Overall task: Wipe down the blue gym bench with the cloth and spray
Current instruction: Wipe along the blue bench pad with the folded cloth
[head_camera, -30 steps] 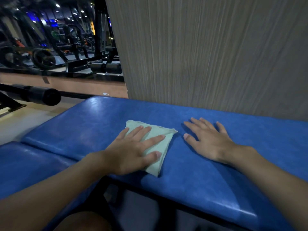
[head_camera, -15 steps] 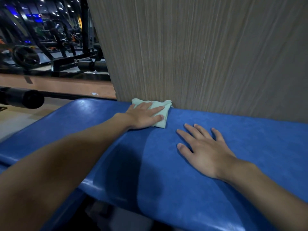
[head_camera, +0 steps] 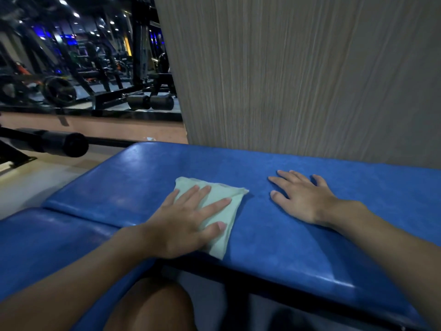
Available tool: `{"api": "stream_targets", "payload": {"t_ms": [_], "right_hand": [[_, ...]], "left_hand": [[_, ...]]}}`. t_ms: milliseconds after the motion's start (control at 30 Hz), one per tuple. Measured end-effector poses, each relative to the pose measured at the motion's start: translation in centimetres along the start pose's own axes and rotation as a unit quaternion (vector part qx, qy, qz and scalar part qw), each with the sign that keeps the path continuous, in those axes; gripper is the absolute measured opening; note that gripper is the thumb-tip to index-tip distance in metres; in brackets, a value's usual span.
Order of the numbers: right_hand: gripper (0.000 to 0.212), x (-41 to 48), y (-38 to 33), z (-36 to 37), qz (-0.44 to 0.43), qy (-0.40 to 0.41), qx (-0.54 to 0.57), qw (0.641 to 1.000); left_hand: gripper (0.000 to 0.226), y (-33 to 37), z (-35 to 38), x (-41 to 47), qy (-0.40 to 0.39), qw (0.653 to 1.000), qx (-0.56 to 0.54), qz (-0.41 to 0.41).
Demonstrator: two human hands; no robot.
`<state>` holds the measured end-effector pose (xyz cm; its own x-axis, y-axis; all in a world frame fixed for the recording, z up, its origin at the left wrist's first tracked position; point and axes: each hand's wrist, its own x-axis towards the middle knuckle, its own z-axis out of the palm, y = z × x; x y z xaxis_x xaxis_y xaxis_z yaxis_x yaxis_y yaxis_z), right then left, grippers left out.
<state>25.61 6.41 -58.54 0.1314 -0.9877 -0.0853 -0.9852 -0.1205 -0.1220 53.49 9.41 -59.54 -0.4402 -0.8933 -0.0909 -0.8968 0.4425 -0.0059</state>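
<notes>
Wall panel (head_camera: 298,75), grey wood-grain, fills the far right. Blue gym bench (head_camera: 274,235) butts against its base, and the main pad runs left to right across mid-scene. Second blue pad (head_camera: 47,240) sits lower at near left, with a seam between the two. Far left is dim: black gym machines (head_camera: 100,75), a weight plate (head_camera: 58,90), and a black foam roller (head_camera: 59,143) on a bar just past the bench's left end. Person's knee (head_camera: 152,306) is at near bottom, below the bench edge.

Left hand (head_camera: 186,223) lies flat on the cloth (head_camera: 229,206), fingers straight and spread, pressing down, nothing pinched. Right hand (head_camera: 303,199) is flat on bare pad to the right, fingers spread, holding nothing, apart from the cloth.

Cloth is pale green and folded, on the main pad left of centre, toward the near edge. It sits mostly under the left palm and fingers. Its far corners and right edge stick out past the fingertips.
</notes>
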Motion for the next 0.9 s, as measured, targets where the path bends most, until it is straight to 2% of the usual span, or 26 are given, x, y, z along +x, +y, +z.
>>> {"api": "stream_targets", "payload": {"t_ms": [133, 267, 433, 600, 733, 900], "right_hand": [[0.054, 0.5, -1.0, -0.7, -0.016, 0.038, 0.026, 0.999], [0.059, 0.7, -1.6, 0.4, -0.012, 0.010, 0.016, 1.000], [0.060, 1.1, -1.3, 0.9, -0.014, 0.022, 0.007, 1.000], [0.061, 1.2, -1.2, 1.0, -0.014, 0.020, 0.010, 1.000], [0.062, 1.2, -1.1, 0.9, -0.014, 0.018, 0.010, 1.000], [0.060, 1.0, -1.3, 0.7, -0.012, 0.016, 0.019, 1.000]], "left_hand": [[0.078, -0.3, -0.2, 1.0, 0.004, 1.000, -0.013, -0.008], [0.085, -1.2, -1.0, 5.8, -0.018, 1.000, -0.022, -0.014], [0.059, -3.6, -1.7, 15.9, -0.011, 1.000, -0.003, -0.022], [0.058, -4.5, -2.5, 21.9, 0.016, 0.999, -0.002, -0.028], [0.057, -4.2, -2.2, 21.1, 0.003, 0.999, -0.009, -0.037], [0.060, -3.4, -1.2, 14.4, -0.006, 1.000, 0.004, -0.019]]}}
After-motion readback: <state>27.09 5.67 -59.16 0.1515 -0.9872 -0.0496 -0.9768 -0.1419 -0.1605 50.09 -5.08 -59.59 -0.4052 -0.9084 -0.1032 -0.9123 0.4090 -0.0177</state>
